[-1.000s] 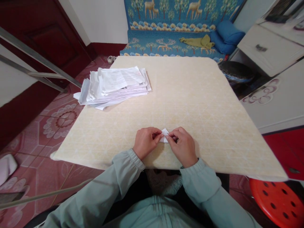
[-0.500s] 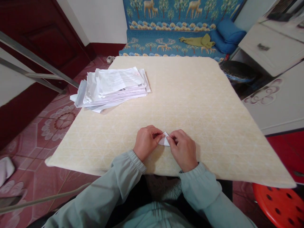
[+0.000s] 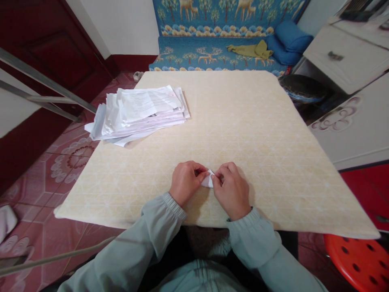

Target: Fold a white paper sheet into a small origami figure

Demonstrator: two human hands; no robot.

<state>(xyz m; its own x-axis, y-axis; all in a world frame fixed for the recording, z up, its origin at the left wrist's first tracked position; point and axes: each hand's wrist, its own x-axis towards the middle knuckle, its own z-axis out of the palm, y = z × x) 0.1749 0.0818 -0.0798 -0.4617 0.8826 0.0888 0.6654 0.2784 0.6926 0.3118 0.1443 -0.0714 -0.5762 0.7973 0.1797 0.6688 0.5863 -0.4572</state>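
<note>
A small folded piece of white paper [image 3: 207,181] shows between my two hands, close above the near part of the table. My left hand [image 3: 187,182] pinches its left side between thumb and fingers. On the other side, my right hand [image 3: 231,190] has its thumb and curled fingers closed on the paper's right edge. The paper comes to a point at the top, and its ends are hidden under my fingers. Both wrists are close to the table's front edge.
A messy stack of printed papers [image 3: 142,107] lies at the table's far left, partly over the edge. The table [image 3: 243,134] has a cream patterned cloth. A red stool [image 3: 355,259] stands at lower right, a white cabinet [image 3: 355,134] to the right, and a blue sofa [image 3: 188,61] behind.
My right thumb and fingers have shifted slightly on the folded paper, with both hands still holding it. The whole view has moved a little.
</note>
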